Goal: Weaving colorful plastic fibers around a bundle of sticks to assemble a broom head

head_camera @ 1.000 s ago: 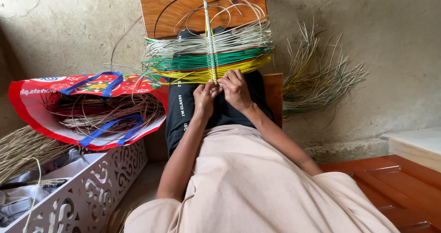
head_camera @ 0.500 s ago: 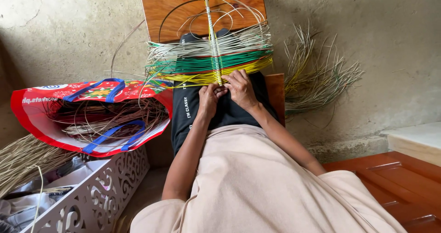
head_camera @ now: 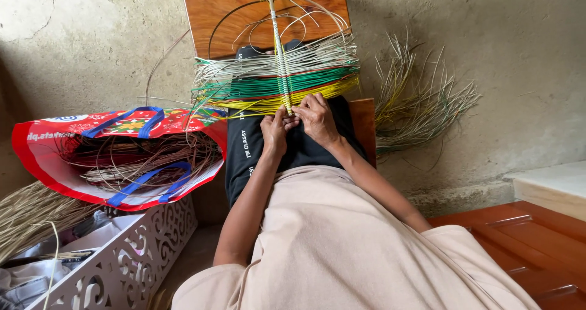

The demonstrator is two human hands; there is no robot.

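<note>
Both hands meet at the lower edge of the woven strip bundle (head_camera: 274,78): the left hand (head_camera: 274,133) pinches yellow strands, the right hand (head_camera: 317,119) grips beside it. Left of the bundle gapes a red bag (head_camera: 43,157); behind stands a wooden board (head_camera: 232,4).

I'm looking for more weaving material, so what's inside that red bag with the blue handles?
The red bag lies open on its side, showing a loose tangle of thin, pale brown strands between its blue handles. Whatever lies beneath the strands, deeper in the bag, is covered.
</note>
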